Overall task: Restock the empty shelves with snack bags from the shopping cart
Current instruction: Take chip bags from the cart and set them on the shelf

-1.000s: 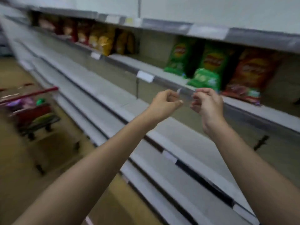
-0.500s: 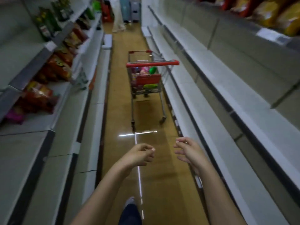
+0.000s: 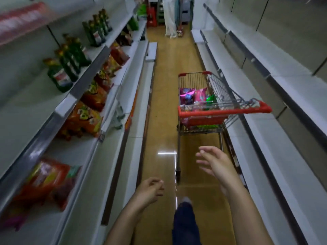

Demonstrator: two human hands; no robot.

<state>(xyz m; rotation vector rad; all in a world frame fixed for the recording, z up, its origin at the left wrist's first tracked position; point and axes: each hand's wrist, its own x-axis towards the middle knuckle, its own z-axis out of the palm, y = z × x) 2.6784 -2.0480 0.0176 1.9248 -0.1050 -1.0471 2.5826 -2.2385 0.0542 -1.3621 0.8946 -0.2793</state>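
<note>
Snack bags (image 3: 194, 97) are seen piled in the shopping cart (image 3: 224, 113), ahead in the aisle, hard against the front edge of the empty right-hand shelves (image 3: 261, 138). Pink and green packs are made out; brands can't be read.

Right hand (image 3: 215, 162) is raised toward the cart, fingers spread and relaxed, nothing held. Left hand (image 3: 150, 190) is lower, fingers loosely curled, nothing gripped.

Handling, as judged: bags expected to be light, soft, air-filled, slick film, contents crushable. Best taken by a top seam or cradled at both side edges, not squeezed mid-panel. Several could be carried at once.

Surroundings: left-hand shelves (image 3: 92, 156) already stocked with orange and red chip bags (image 3: 85, 119) on the middle shelf and green bottles (image 3: 70, 66) on the upper one. A person (image 3: 169, 16) is standing at the far end of the aisle.

In the way: the red cart handle (image 3: 230, 112) lies across the near end of the basket, so the bags must be reached over it. Cart may roll if bumped
</note>
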